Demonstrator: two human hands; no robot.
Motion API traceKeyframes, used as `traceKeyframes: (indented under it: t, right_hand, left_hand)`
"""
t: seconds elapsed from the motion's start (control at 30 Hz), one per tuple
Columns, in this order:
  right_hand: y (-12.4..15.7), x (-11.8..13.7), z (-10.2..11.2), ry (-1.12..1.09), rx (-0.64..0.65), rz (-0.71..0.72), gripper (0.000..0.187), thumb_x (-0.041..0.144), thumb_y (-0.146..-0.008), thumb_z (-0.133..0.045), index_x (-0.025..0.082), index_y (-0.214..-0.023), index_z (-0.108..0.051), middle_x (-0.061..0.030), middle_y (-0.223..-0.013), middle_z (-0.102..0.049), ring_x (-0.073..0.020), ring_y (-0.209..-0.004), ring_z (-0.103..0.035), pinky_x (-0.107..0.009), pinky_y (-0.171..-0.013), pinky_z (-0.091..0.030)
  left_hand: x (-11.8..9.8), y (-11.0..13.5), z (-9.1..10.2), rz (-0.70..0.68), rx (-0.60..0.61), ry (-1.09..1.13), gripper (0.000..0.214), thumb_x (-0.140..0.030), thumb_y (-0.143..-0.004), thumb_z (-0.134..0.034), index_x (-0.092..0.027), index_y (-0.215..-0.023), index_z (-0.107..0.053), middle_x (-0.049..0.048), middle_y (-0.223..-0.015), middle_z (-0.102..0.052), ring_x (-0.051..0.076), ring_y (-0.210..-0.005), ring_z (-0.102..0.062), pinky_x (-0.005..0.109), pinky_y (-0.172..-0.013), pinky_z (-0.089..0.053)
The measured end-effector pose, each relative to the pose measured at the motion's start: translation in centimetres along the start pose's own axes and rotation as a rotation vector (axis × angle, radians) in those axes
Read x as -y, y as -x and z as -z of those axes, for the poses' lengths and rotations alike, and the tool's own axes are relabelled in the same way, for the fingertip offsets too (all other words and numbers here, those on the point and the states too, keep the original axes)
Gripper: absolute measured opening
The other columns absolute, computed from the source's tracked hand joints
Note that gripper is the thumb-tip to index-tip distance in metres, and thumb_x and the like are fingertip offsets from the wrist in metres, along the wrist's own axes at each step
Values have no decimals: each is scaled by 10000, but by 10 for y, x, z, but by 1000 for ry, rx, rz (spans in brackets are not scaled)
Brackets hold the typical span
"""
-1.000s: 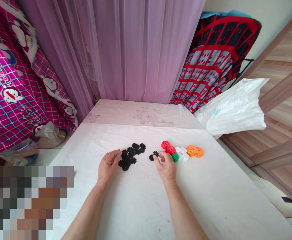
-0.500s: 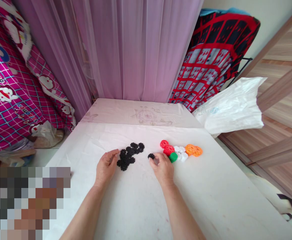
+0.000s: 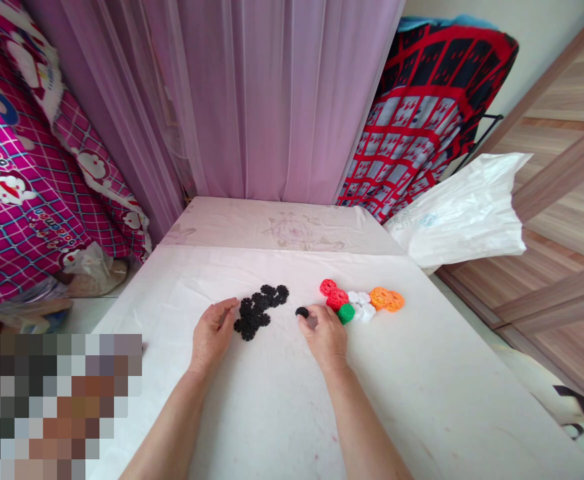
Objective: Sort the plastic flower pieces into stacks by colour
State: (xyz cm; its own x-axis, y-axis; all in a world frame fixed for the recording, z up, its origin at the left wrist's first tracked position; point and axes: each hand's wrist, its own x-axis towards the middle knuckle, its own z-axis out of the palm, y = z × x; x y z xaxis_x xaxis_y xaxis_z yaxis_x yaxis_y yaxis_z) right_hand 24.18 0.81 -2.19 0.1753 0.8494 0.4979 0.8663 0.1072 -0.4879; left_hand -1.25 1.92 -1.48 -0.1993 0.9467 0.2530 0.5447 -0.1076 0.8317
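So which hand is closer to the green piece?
Right. The right hand lies just left of the green piece, almost touching, fingertips pinching a single black piece. The left hand rests farther left, beyond the black pile.

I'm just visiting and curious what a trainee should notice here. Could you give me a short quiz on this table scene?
1. True or false: the left hand rests beside the pile of black discs.
2. Which colour ends the coloured row on the right: A red, B green, C orange?
3. What do the fingers of the right hand pinch?
Key: 1 true; 2 C; 3 a single black disc.
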Motion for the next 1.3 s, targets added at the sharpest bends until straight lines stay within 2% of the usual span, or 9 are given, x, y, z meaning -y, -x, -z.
traceKeyframes:
  t: [0.1,0.2,0.33,0.5,0.63,0.8,0.93,1.1,1.3]
  right_hand:
    - [0,2,2,-3,-34,28,116,308,-842,-615,217,-843,-687,-30,-803,-679,-184,-748,-596,-289,-710,-433]
    - [2,16,2,4,-20,133,127,253,-871,-577,222,-864,-700,-34,-820,-674,-190,-793,-601,-293,-751,-443]
    - [7,49,-6,21,152,237,165,249,-852,-624,232,-985,-720,-51,-924,-687,-208,-871,-610,-310,-800,-463]
    - [6,74,-14,85,321,180,334,345,-800,-723,220,-1110,-709,-82,-1000,-685,-251,-953,-617,-342,-839,-481]
    - [4,75,-13,87,375,152,244,318,-831,-700,240,-1062,-715,-68,-993,-688,-238,-944,-623,-338,-845,-477]
    - [6,75,-16,78,363,129,142,288,-815,-712,226,-943,-704,-62,-917,-680,-232,-908,-627,-336,-827,-475]
    - [7,73,-20,68,337,110,154,291,-782,-733,229,-917,-692,-54,-888,-672,-234,-891,-624,-338,-821,-476]
    - [7,72,-16,52,363,136,223,290,-798,-718,247,-1016,-701,-57,-953,-685,-235,-914,-626,-338,-816,-478]
    - [7,75,-13,43,373,90,127,243,-785,-709,229,-910,-708,-53,-896,-681,-223,-893,-632,-325,-810,-478]
  left_hand:
    - [2,0,-1,43,-24,31,323,-388,-854,-494,-257,-1028,-732,39,-1114,-751,220,-1068,-674,405,-1022,-491]
    - [4,-1,-1,87,-66,67,327,-350,-849,-478,-256,-1038,-727,36,-1152,-741,222,-1109,-664,410,-1034,-483]
    - [4,-1,-2,90,-82,82,327,-331,-849,-467,-255,-1038,-723,33,-1160,-738,222,-1124,-658,410,-1038,-478]
    - [2,-1,-3,97,-45,61,346,-340,-832,-471,-251,-1057,-719,39,-1159,-738,225,-1110,-662,408,-1019,-485]
    - [0,-1,-3,100,-27,68,349,-354,-826,-475,-250,-1051,-721,40,-1144,-742,218,-1077,-670,392,-1003,-490]
    - [-1,-1,-2,83,-20,60,344,-367,-833,-481,-250,-1048,-722,42,-1143,-741,213,-1060,-672,382,-988,-497]
    - [0,0,-2,73,-18,50,341,-363,-836,-490,-249,-1057,-723,46,-1135,-743,217,-1058,-673,393,-992,-499]
    - [1,-1,-2,56,-18,40,329,-355,-845,-495,-250,-1055,-725,44,-1139,-742,211,-1071,-671,384,-1000,-499]
    - [-1,-1,-1,52,-13,29,338,-367,-850,-484,-244,-1054,-723,49,-1139,-741,217,-1062,-675,393,-990,-506]
